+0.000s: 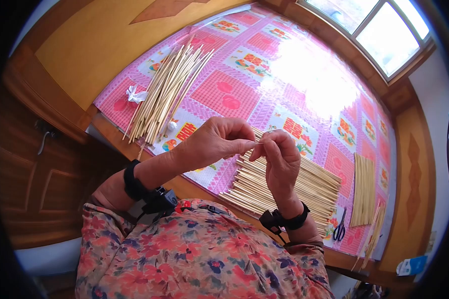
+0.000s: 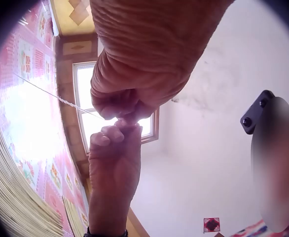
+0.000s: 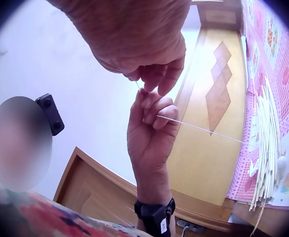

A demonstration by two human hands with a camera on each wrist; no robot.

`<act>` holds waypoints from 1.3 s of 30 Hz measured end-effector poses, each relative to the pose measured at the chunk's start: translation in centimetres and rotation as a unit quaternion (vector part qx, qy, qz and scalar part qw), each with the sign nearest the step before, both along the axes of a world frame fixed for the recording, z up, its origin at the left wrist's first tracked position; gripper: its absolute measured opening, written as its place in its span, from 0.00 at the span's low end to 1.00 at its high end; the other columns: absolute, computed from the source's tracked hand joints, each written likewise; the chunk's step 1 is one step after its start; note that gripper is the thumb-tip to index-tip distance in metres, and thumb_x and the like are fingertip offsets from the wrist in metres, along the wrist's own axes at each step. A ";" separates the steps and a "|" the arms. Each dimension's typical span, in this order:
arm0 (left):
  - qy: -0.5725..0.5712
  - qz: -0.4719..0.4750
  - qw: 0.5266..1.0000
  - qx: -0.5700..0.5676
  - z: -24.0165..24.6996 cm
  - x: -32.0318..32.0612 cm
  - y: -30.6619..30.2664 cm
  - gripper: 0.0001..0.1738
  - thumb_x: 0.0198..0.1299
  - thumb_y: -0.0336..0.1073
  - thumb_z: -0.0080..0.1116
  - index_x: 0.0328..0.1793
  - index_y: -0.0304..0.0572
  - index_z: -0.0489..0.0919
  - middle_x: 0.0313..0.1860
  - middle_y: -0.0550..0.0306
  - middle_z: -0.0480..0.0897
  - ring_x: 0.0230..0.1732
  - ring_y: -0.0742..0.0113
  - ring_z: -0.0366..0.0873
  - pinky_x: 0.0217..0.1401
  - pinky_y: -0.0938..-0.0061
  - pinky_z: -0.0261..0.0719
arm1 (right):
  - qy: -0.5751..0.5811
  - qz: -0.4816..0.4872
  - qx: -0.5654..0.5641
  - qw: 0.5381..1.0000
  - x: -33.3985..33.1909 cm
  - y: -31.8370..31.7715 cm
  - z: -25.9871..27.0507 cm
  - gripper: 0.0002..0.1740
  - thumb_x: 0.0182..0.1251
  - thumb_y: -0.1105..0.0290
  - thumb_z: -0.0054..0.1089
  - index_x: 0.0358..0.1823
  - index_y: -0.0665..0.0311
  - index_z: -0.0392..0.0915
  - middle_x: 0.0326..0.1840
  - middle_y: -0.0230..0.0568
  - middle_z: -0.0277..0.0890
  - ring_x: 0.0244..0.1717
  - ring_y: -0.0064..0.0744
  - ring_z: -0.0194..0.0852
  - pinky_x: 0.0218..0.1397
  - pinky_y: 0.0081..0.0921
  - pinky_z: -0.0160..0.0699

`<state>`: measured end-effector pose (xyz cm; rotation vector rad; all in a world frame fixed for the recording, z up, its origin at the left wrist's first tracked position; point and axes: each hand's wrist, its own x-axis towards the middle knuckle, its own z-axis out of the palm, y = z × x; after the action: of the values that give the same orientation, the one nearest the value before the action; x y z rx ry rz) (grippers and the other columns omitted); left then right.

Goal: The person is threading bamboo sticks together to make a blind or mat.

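Observation:
In the middle of the head view my left hand and right hand meet, raised above the table's edge. Both pinch a thin white string between thumb and fingers, with a short length of it at the fingertips. From the curled fingers of the left hand, the string runs off toward the table in the right wrist view. The left wrist view shows the right hand just under the left one, fingertips nearly together. Below them lies a row of pale thin sticks, side by side and partly hidden by the right hand.
Loose sticks are heaped at the left, beside a white string ball and a crumpled white scrap. Dark-handled scissors, a flat stick bundle and several thin sticks lie right. A patterned pink cloth covers the table.

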<state>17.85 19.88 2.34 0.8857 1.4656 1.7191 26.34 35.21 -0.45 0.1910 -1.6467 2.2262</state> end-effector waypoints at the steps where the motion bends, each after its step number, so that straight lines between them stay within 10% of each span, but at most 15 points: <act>1: 0.009 0.010 1.000 -0.003 0.1 0.2 0.0 0.05 0.57 0.29 0.54 0.39 0.38 0.76 0.29 0.66 0.75 0.28 0.83 0.69 0.29 0.88 0.67 | 0.014 -0.002 -0.005 1.000 0.2 -0.1 0.2 0.04 0.65 0.74 0.47 0.33 0.67 0.68 0.26 0.33 0.69 0.26 0.20 0.70 0.32 0.17 0.72; 9: 0.098 0.058 0.992 0.047 3.1 2.2 -2.2 0.04 0.53 0.22 0.55 0.36 0.36 0.76 0.29 0.64 0.75 0.31 0.80 0.70 0.33 0.85 0.67 | 0.084 0.002 -0.143 0.986 0.4 2.0 1.8 0.06 0.67 0.73 0.42 0.36 0.67 0.68 0.33 0.39 0.68 0.27 0.25 0.70 0.31 0.23 0.73; 22: 0.297 -0.072 0.868 0.392 6.9 4.8 -5.7 0.07 0.54 0.27 0.56 0.37 0.29 0.76 0.28 0.49 0.74 0.25 0.64 0.72 0.24 0.77 0.67 | -0.037 0.096 0.043 0.994 1.8 -0.1 0.6 0.05 0.62 0.75 0.50 0.30 0.70 0.70 0.26 0.35 0.64 0.26 0.24 0.69 0.30 0.18 0.68; 25: 0.225 0.165 0.844 0.459 7.6 8.2 -4.6 0.04 0.48 0.27 0.58 0.23 0.35 0.79 0.20 0.51 0.77 0.14 0.69 0.67 0.13 0.79 0.56 | -0.042 0.105 0.062 0.992 1.5 -0.6 0.5 0.05 0.62 0.74 0.50 0.31 0.70 0.70 0.27 0.36 0.64 0.26 0.24 0.69 0.30 0.18 0.68; 29: 0.296 0.176 0.755 0.558 6.6 5.8 -3.7 0.05 0.48 0.27 0.57 0.23 0.33 0.78 0.20 0.52 0.76 0.13 0.72 0.64 0.13 0.80 0.54 | -0.059 0.127 0.066 0.988 0.2 -0.6 -0.3 0.04 0.61 0.75 0.51 0.31 0.70 0.70 0.28 0.35 0.64 0.26 0.24 0.69 0.30 0.18 0.68; 30: 0.292 0.184 0.758 0.554 7.3 5.9 -5.0 0.05 0.48 0.27 0.57 0.23 0.33 0.78 0.20 0.52 0.76 0.13 0.72 0.64 0.13 0.80 0.54 | -0.061 0.123 0.067 0.988 -0.1 -0.7 -0.3 0.04 0.61 0.75 0.50 0.31 0.70 0.70 0.28 0.35 0.64 0.26 0.24 0.69 0.30 0.18 0.68; 32: 0.163 0.094 0.933 0.308 9.2 6.2 -8.2 0.05 0.48 0.26 0.56 0.22 0.33 0.78 0.20 0.51 0.76 0.13 0.72 0.63 0.13 0.80 0.53 | -0.064 0.116 0.055 0.990 -0.4 -0.9 -0.6 0.04 0.61 0.75 0.51 0.31 0.69 0.70 0.28 0.35 0.64 0.26 0.23 0.69 0.30 0.17 0.67; 35: 0.298 0.069 0.797 0.521 5.0 3.3 -6.2 0.04 0.47 0.25 0.56 0.23 0.32 0.78 0.20 0.51 0.76 0.13 0.71 0.64 0.13 0.79 0.54 | -0.071 0.116 0.085 0.987 -1.0 -0.8 -1.0 0.04 0.61 0.75 0.51 0.31 0.69 0.70 0.28 0.35 0.64 0.26 0.22 0.69 0.31 0.17 0.67; 39: 0.250 0.064 0.893 0.369 3.8 2.1 -9.0 0.04 0.49 0.25 0.58 0.26 0.30 0.78 0.23 0.51 0.77 0.16 0.70 0.65 0.19 0.78 0.62 | -0.086 0.124 0.086 0.985 -1.5 -0.8 -1.1 0.04 0.61 0.75 0.51 0.32 0.70 0.71 0.30 0.35 0.65 0.28 0.23 0.69 0.33 0.17 0.68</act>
<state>19.92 10.92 6.14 1.7698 1.1604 2.3155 24.85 34.39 -1.50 0.2669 -2.0086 2.3338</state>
